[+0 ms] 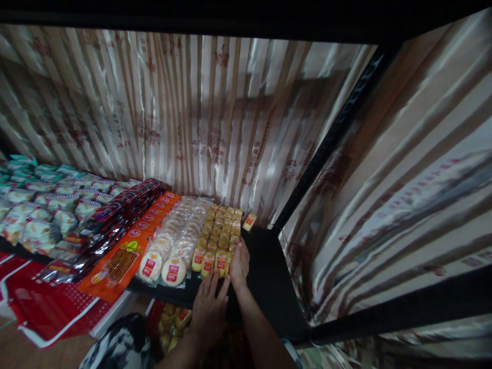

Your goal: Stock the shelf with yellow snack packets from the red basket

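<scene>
Small yellow snack packs with red labels (219, 237) stand in tight rows on a black shelf (271, 287). My left hand (210, 302) lies at the front of these rows, fingers stretched and a little spread, fingertips at the front packs. Along their right side rests my right hand (240, 262), its fingers extended against the outer row. Neither hand is wrapped around a pack. One single yellow pack (249, 221) sits apart at the back right corner of the rows. My palms are hidden from view.
To the left lie clear-wrapped round white crackers (175, 269), orange snack packets (119, 259), dark shiny packets (115, 210) and white bags (40, 233). A red basket (49, 302) and more yellow packs (172, 320) are below. A black post (326, 148) and striped curtain (172, 107) bound the shelf.
</scene>
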Tool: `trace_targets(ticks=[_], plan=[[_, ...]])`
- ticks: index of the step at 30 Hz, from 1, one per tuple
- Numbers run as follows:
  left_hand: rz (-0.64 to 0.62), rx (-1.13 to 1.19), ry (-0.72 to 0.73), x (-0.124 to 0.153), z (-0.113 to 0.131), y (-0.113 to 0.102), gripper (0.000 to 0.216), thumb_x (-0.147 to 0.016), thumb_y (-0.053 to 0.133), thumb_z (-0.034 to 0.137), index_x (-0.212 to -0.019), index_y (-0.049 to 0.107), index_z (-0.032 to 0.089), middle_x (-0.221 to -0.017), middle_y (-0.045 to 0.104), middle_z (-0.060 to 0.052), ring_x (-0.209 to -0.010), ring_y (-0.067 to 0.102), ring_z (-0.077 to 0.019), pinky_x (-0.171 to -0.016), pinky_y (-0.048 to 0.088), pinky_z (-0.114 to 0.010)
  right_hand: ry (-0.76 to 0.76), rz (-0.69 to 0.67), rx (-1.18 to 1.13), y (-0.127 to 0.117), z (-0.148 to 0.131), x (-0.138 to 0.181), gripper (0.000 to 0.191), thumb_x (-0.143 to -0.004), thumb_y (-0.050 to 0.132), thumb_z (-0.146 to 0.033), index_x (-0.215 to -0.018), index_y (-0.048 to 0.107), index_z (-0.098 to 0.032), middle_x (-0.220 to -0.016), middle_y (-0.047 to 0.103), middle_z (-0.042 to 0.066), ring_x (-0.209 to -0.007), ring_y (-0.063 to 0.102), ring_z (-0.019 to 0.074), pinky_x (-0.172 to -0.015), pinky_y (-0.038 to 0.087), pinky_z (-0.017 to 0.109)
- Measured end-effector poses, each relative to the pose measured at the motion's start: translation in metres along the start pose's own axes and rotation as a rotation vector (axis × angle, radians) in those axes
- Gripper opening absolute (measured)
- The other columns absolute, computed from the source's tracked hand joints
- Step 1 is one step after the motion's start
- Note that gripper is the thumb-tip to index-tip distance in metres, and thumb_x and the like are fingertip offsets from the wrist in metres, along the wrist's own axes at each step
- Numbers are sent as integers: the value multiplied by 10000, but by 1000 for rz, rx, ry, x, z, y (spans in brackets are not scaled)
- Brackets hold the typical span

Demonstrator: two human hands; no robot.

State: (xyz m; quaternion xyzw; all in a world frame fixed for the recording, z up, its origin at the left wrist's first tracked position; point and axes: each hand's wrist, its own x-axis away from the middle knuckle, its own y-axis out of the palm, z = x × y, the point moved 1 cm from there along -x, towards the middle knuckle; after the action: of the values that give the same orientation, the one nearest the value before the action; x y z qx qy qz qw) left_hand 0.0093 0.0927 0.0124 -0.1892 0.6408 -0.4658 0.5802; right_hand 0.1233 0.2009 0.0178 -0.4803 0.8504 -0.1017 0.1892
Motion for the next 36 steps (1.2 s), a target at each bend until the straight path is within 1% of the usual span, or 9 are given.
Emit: trace_targets(ticks=[4, 9, 14, 20, 22, 26, 30, 34, 36], plan=[[-51, 21, 52, -4, 0, 0, 379, -852, 417, 231, -1215, 523, 251, -1204, 578, -42, -1142, 489, -218, -898, 440, -360, 91, -54, -57, 2, 2, -2, 705, -816, 168, -620, -1292, 439, -176, -1342, 450, 95, -1262, 347, 235, -1057, 195, 390], [-63, 15, 33, -4, 0, 4, 370, -861, 416, 261, -1218, 515, 255, -1202, 582, -31, -1118, 503, -226, -904, 417, -391, 139, -129, -137, -7, 0, -4, 778, -793, 192, -658, -1356, 339, -140, -1412, 351, 104, -1320, 252, 221, -1089, 149, 380], [-57, 11, 43, -1, 0, 6, 378, -861, 417, 267, -1228, 505, 247, -1216, 572, -29, -1123, 498, -215, -924, 395, -382, 24, -88, -93, -30, 7, 18, 668, -832, 228, -585, -1316, 405, -159, -1394, 382, 92, -1306, 291, 189, -1097, 174, 369], [-36, -6, 65, 1, -1, 9, 383, -866, 404, 265, -1236, 497, 233, -1226, 567, -20, -1141, 483, -203, -956, 355, -370, -87, -215, 117, -35, 17, 47, 560, -843, 334, -464, -1287, 448, -142, -1318, 480, 110, -1215, 431, 213, -1031, 322, 390], [-26, -2, 70, 2, -2, 9, 401, -868, 397, 266, -1256, 477, 210, -1240, 556, -36, -1150, 473, -194, -970, 340, -356, -124, -199, 145, -32, 18, 47, 540, -848, 327, -439, -1271, 464, -132, -1293, 503, 117, -1203, 446, 214, -1023, 336, 394], [-10, 20, 94, 2, -3, 7, 394, -874, 376, 257, -1250, 481, 198, -1242, 554, -45, -1164, 459, -184, -978, 331, -344, -161, -119, 145, -28, 19, 44, 539, -848, 337, -416, -1293, 434, -126, -1324, 471, 122, -1231, 416, 216, -1032, 329, 403], [-1, 40, 104, 2, -3, 4, 368, -877, 362, 242, -1202, 521, 176, -1209, 581, -46, -1134, 487, -179, -977, 332, -340, -158, -160, 110, -28, 17, 43, 513, -852, 325, -405, -1272, 460, -143, -1306, 492, 111, -1222, 430, 199, -1035, 330, 383], [1, 53, 85, 3, -3, 5, 384, -874, 361, 255, -1212, 514, 157, -1219, 574, -65, -1154, 478, -185, -1004, 309, -348, -117, -161, 82, -28, 16, 40, 563, -834, 348, -435, -1295, 427, -122, -1381, 397, 126, -1276, 360, 216, -1053, 300, 387], [8, 58, 79, 3, -3, 6, 386, -872, 368, 257, -1213, 512, 148, -1226, 569, -69, -1160, 475, -189, -1005, 310, -348, -96, -195, 72, -26, 14, 38, 584, -824, 361, -444, -1314, 400, -127, -1377, 402, 127, -1275, 364, 221, -1054, 295, 393]])
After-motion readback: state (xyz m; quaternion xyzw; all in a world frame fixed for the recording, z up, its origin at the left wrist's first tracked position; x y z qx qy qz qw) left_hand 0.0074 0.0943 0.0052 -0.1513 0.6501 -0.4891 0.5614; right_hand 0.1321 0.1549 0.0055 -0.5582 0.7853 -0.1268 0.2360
